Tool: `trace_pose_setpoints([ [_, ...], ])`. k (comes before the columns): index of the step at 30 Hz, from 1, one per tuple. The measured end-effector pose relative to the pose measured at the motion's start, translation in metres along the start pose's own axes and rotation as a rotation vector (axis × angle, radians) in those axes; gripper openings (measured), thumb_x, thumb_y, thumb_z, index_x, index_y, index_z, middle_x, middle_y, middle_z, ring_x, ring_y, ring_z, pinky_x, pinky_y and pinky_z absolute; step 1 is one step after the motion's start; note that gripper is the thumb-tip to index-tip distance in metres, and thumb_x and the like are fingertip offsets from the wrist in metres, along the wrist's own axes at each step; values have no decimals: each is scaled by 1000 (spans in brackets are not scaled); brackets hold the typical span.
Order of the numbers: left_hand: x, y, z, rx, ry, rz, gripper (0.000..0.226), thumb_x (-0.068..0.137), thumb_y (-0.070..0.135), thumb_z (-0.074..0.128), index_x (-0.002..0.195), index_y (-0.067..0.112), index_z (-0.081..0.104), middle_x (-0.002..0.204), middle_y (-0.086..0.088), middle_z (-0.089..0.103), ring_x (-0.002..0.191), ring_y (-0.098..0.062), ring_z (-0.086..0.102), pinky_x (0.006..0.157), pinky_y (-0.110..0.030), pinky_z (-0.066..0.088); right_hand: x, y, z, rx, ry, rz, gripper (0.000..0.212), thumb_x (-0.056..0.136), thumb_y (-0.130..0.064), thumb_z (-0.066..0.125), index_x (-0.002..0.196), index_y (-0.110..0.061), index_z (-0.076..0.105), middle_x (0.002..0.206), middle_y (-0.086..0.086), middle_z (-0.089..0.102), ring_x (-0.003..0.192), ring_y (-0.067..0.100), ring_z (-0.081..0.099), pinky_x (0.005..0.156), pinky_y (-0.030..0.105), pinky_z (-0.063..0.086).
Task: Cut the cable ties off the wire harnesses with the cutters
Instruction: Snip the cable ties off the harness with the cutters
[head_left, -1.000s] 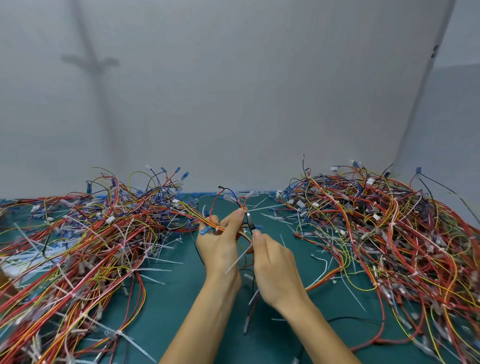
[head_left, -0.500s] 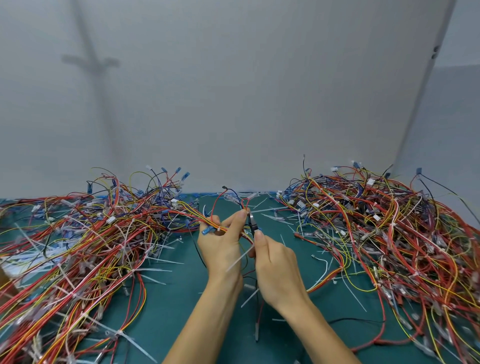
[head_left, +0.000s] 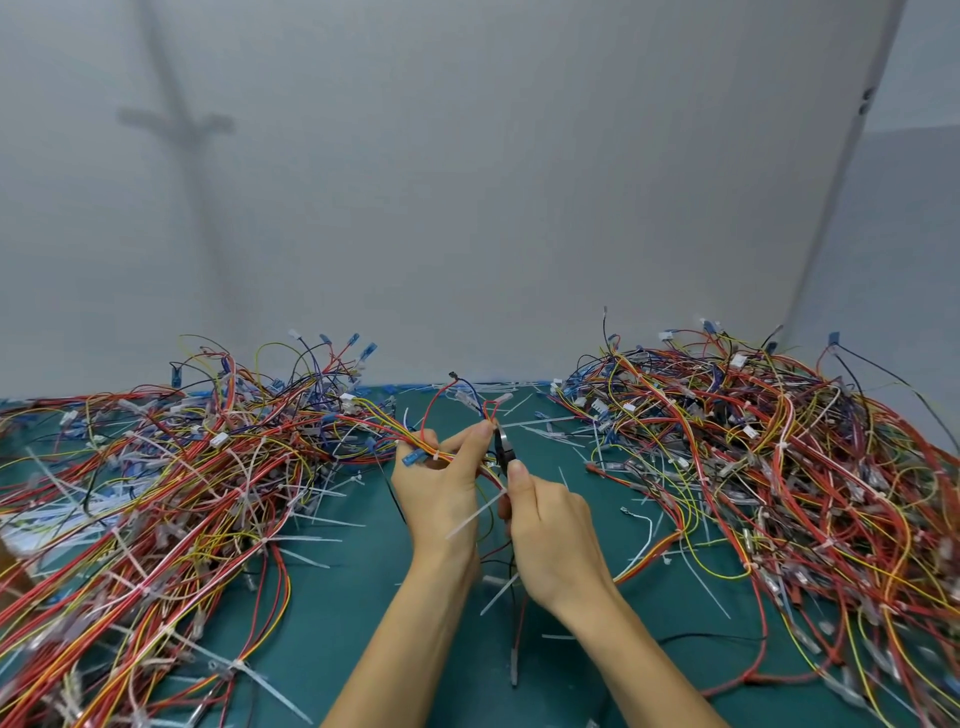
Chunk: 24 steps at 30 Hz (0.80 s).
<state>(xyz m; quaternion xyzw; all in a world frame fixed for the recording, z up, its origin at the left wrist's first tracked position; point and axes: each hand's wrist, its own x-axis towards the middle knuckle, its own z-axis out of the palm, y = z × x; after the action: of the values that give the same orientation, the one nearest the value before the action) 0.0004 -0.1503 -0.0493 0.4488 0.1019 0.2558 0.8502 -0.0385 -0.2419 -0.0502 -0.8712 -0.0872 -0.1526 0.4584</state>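
the left hand (head_left: 441, 488) pinches the harness (head_left: 410, 439) lying crosswise, the right hand (head_left: 550, 530) grips the cutters (head_left: 503, 447) upright just beside it, a cable tie (head_left: 470, 517) hanging between them

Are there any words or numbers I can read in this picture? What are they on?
None can be read.
The cutters in the right hand: no brand visible.
The wire harness in the left hand: no label visible.
White connectors in the wire piles: too small and blurred to tell.
Grey wall: only a shadow, no sign.
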Motion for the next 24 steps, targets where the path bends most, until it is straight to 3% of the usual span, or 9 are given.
trace_pose_setpoints([
  [3,-1,1,0,15,-16,12,45,74,0,81,107,-16,56,78,-6,75,125,-39,53,108,-55,39,0,2,1,9,1,2,56,105,-36,27,70,-5,58,56,-2,50,66,26,53,67,42,37],
  [6,-2,5,0,58,-56,24,22,76,-1,78,87,7,61,66,4,68,111,-33,59,107,-51,42,2,3,2,41,18,27,56,105,-38,28,69,-8,61,55,-4,53,65,19,54,69,38,38],
  [9,-2,13,0,103,-113,32,23,85,7,72,72,21,59,66,7,61,71,-10,63,68,-20,51,6,6,2,141,85,105,56,103,-43,31,67,-16,64,53,-7,56,59,6,52,66,32,40],
  [10,-2,16,0,134,-131,21,18,90,13,66,73,18,62,66,7,66,60,-4,61,57,-16,48,7,7,1,206,103,128,56,103,-44,32,65,-19,64,52,-7,57,58,9,53,66,33,43],
  [12,-1,20,-4,204,-176,-60,23,97,22,53,81,15,70,72,4,74,50,-2,56,54,-19,47,10,9,-2,340,126,153,53,99,-51,37,65,-21,65,56,-9,60,57,11,54,67,38,47],
  [15,2,27,-9,181,-334,-185,28,98,21,37,109,14,62,94,-8,76,57,-10,58,67,-28,47,13,10,-9,479,135,170,43,81,-62,54,69,-23,68,64,-11,66,56,6,54,64,36,45],
  [17,5,31,-11,205,-396,-160,27,100,17,36,115,13,58,103,-10,75,71,-19,62,75,-35,47,15,13,-12,498,127,155,34,76,-58,67,75,-24,70,68,-9,69,58,4,59,64,31,46],
  [20,8,34,-14,294,-471,-43,13,101,16,47,102,10,58,108,-9,74,83,-27,67,76,-36,55,16,13,-14,476,96,127,22,77,-42,79,80,-22,71,76,-9,73,70,3,67,67,24,51],
  [24,5,33,-15,354,-521,51,11,91,12,63,85,2,66,97,-12,75,78,-28,69,70,-30,60,14,10,-10,459,77,117,13,76,-23,82,79,-19,71,77,-5,74,74,12,70,75,29,56],
])
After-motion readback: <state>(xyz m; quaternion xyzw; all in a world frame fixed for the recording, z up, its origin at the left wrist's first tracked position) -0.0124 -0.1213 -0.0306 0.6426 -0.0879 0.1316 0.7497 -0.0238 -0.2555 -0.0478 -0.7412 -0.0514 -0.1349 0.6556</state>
